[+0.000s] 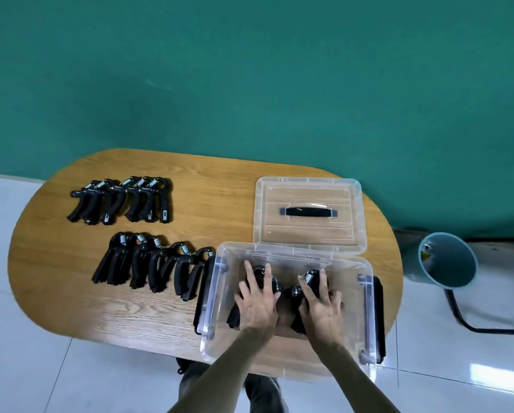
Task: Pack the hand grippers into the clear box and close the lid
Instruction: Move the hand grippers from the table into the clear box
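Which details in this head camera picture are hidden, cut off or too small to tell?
- Hand grippers in the clear box: left hand and right hand cover them, so the count is unclear.
- Far row of hand grippers: overlapping, labels too small.
- Bin: contents unclear.

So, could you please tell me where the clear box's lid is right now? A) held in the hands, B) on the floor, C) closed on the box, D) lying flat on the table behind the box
D: the lid lies flat on the table, just behind the open clear box.
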Tool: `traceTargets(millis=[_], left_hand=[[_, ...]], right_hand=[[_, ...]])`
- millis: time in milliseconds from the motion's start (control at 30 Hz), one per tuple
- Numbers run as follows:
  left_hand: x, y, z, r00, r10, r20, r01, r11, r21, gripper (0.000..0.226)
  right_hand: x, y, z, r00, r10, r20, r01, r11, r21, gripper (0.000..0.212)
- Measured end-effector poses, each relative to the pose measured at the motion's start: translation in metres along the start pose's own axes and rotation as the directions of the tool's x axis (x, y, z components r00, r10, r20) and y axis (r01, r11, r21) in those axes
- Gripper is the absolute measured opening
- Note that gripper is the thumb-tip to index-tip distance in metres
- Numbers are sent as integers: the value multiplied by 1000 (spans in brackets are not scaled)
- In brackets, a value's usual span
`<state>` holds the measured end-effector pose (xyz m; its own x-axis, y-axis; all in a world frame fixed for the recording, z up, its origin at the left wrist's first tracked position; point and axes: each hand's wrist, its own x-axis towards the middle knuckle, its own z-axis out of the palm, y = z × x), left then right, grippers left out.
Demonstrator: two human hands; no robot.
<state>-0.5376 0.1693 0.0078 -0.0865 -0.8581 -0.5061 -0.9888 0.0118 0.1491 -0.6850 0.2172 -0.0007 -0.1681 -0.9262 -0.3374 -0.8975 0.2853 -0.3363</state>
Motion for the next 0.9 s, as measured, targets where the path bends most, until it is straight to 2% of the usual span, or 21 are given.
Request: traceTargets(millis=[133,200,333,433,533,700,733,800,900], left_hand=[[10,-1,18,1000,-4,-1,4,1000,-25,67],[14,-2,25,999,1,-37,-2,999,-43,69],[16,-2,33,998,20,-66,-22,999,-27,75],[16,-4,36,996,29,-86,-28,1000,12,78],[17,-6,40,993,48,-107,-45,999,30,77],[16,-10,45,972,54,-231,-50,998,23,75],[15,-10,44,970,58,-237,-54,998,22,76],[12,-12,37,978,62,-200,-61,998,14,77],[2,-16,24,982,101,-157,-101,995,9,72]], right_hand=[[4,6,19,999,-18,-51,20,999,35,63],[8,7,22,997,-21,-78,24,999,30,59],[7,9,28,1000,-14,-9,14,999,-35,47],[8,11,33,999,-17,-27,14,992,-125,67],[8,4,24,1000,1,-8,-1,998,-65,48],[8,5,24,999,-8,-42,5,998,-70,73],[8,5,23,999,-7,-38,4,997,-77,73],[6,1,16,999,0,-54,-6,993,-116,57],[1,-8,3,997,20,-73,-30,990,-137,56]])
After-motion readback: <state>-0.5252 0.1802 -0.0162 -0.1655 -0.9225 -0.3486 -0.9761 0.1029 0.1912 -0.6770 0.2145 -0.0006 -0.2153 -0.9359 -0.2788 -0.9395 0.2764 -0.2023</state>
